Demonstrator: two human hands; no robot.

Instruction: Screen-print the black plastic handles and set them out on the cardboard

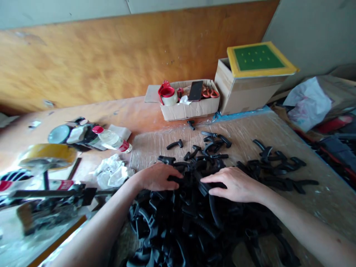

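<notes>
A large heap of black, lever-shaped plastic pieces (191, 222) lies in front of me, many of them curved with a thicker end. At its far left side, my left hand (158, 177) has thumb and fingers closed around a black piece (174, 179). Opposite it, my right hand (236, 184) pinches another black piece (204, 188) between thumb and fingers. Both hands rest against the heap, a short gap apart. Loose pieces of the same sort, such as one small curved piece (175, 144), lie beyond the hands and to the right.
Behind the heap stands a low cardboard tray (191, 111) with tape, a phone (195, 91) and orange-handled scissors (210, 92). A taller box (250, 92) carries a green-and-yellow panel (258, 57). On the left are a bottle (112, 139), crumpled white paper (111, 171) and a yellow tape roll (48, 155).
</notes>
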